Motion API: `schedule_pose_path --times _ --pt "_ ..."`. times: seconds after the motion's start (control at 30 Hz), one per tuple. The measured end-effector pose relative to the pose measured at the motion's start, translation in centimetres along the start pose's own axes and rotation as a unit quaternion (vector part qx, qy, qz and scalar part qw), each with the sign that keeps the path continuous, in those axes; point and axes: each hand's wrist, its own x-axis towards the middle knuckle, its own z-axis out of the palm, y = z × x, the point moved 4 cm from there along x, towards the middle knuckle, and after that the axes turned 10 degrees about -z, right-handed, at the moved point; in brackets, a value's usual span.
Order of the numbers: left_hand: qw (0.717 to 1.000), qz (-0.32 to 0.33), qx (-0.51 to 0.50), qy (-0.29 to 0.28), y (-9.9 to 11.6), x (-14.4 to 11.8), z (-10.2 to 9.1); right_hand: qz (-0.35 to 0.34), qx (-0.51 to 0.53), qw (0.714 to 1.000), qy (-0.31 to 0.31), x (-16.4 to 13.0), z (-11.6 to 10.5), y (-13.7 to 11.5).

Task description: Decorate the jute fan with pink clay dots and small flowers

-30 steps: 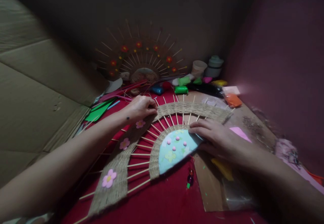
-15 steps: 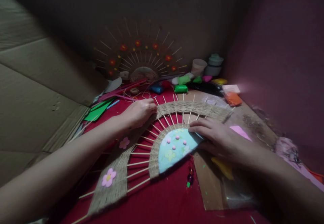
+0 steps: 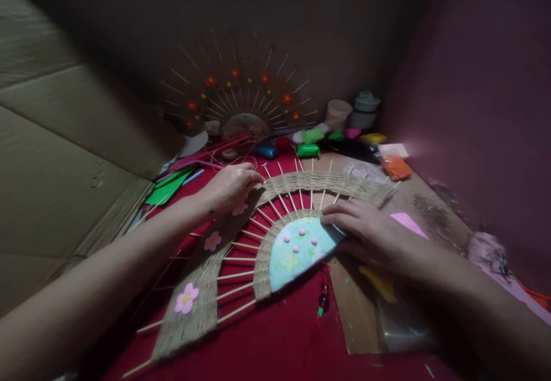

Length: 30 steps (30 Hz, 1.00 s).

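I see a woven fan [image 3: 241, 237] lying flat on the red cloth [image 3: 284, 335], pink flowers [image 3: 186, 298] on its outer band. My right hand [image 3: 365, 232] lies flat on its blue centre [image 3: 297, 252], fingers together and stretched out. My left hand [image 3: 230, 189] is curled at the outer band's top, fingertips bunched; I cannot tell what they pinch. Further back: green clay [image 3: 308, 151], a second fan [image 3: 241, 102] against the wall.

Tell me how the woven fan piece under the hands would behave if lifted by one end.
The woven fan piece probably stays fairly stiff, since thin sticks run through both twine bands. It looks light and openwork. Protruding stick ends seem fragile and apt to snag.
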Motion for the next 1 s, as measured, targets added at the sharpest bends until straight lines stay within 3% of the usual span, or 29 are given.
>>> schedule_pose_path --times 0.27,0.57,0.73,1.0 --pt "0.997 0.022 0.075 -0.021 0.5 -0.6 1.2 0.002 0.012 1.000 0.004 0.0 -0.4 -0.3" --pt "0.981 0.081 0.176 -0.010 2.4 -1.5 1.0 -0.013 0.009 1.000 0.007 -0.1 0.3 0.4" --pt "0.987 0.036 0.158 -0.012 1.3 -0.9 1.1 0.000 0.042 0.999 -0.002 0.0 -0.3 0.4" --pt "0.991 0.056 0.124 -0.012 0.5 0.0 1.2 0.045 0.028 0.999 0.002 0.2 -2.6 -0.8"
